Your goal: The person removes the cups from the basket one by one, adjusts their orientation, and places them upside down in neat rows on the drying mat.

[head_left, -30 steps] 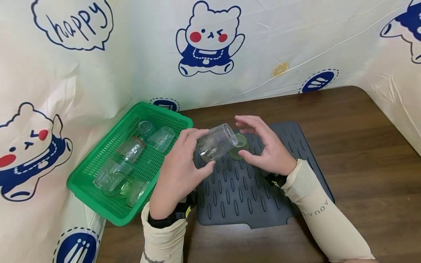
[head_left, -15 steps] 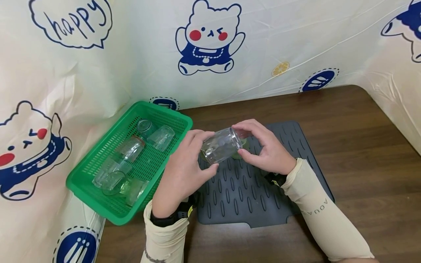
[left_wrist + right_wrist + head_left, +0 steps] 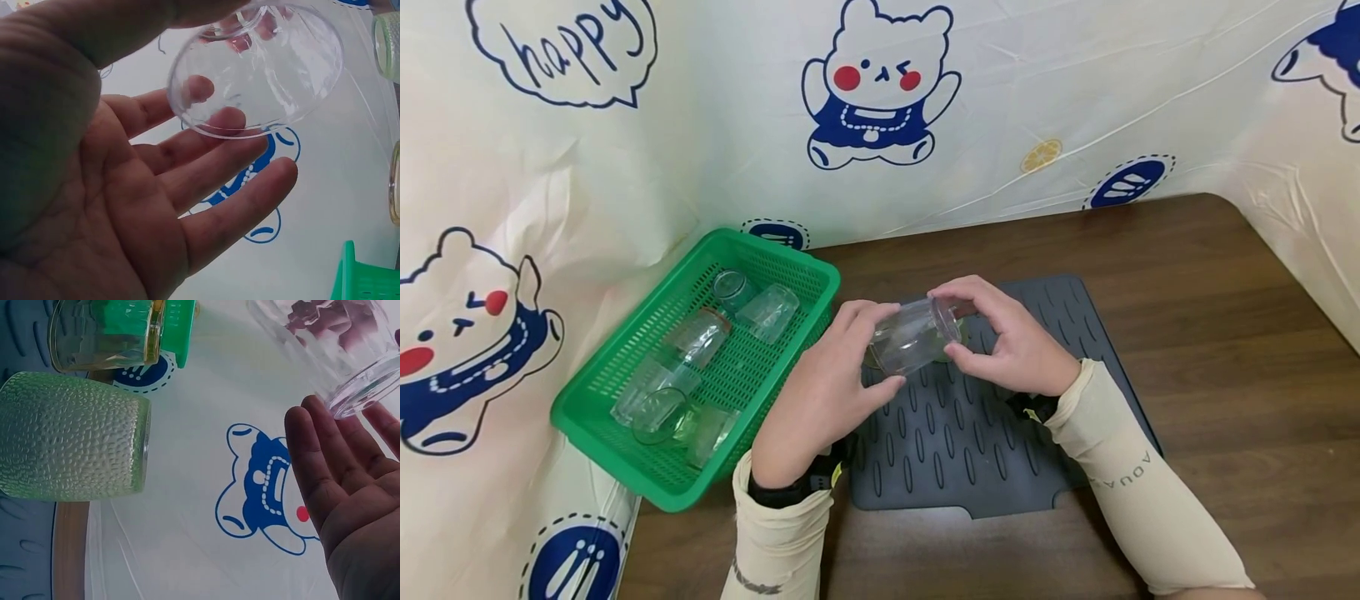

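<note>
A clear drinking glass (image 3: pixel 912 340) lies nearly on its side in the air between both hands. My left hand (image 3: pixel 823 392) grips its rim end, thumb on the near side and fingers on the far side. My right hand (image 3: pixel 1015 346) pinches the thick base at the other end. In the right wrist view, a pebbled green glass (image 3: pixel 75 436) and an amber-tinted glass (image 3: pixel 103 334) stand on the dark mat (image 3: pixel 958 454) below. From the head view, these two are mostly hidden behind the held glass and the hands.
On the left, a green plastic basket (image 3: pixel 580 437) holds several glasses lying about, among them a clear tumbler (image 3: pixel 769 313). The mat lies on a brown wooden table (image 3: pixel 1247 350). A printed white sheet (image 3: pixel 730 142) hangs behind and along the sides.
My right hand has closed in from the right and taken hold of the glass's base. The glass has shifted slightly right and down and tipped closer to level, with my left hand following.
</note>
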`<state>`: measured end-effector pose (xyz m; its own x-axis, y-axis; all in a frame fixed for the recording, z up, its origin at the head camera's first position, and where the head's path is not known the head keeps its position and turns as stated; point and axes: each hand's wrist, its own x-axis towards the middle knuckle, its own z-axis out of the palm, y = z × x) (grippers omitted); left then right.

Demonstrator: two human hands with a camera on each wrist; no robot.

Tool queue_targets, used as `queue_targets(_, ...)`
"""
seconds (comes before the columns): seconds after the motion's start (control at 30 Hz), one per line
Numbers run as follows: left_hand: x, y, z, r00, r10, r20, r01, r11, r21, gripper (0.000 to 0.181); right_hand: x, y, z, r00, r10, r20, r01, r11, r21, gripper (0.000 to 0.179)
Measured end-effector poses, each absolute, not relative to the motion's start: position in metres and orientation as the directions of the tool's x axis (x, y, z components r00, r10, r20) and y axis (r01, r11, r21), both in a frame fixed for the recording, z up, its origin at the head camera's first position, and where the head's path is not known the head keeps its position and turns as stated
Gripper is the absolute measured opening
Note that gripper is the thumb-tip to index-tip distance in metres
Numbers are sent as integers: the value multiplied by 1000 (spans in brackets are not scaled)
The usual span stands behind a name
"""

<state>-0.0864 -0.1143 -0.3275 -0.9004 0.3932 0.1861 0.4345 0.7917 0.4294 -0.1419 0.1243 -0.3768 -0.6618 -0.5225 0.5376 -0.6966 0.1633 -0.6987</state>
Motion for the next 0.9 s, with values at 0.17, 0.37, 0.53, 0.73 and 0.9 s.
queue_targets(0.17,-88,-116,-330,-895,405,188,444,768,461,79,-145,125,-380,-671,-493,554,-722,264,-640,55)
queue_targets(0.37,-90,-120,-329,-910,357,212,415,789,452,77,-150,128,-380,-699,-365,615,-707,485,-515,55)
queue_targets(0.53,-91,-122,-328,-909,337,245,414,791,450,72,-154,130,-381,-713,-235,661,-619,654,-435,53)
queue_targets(0.73,-91,-124,-328,-915,311,258,399,796,455,70,-153,133,-383,-798,-89,596,-403,814,-418,51)
queue_targets(0.9,-91,-125,-328,-917,314,246,395,798,455,70,-152,135,-386,-890,-68,450,-292,844,-450,53)
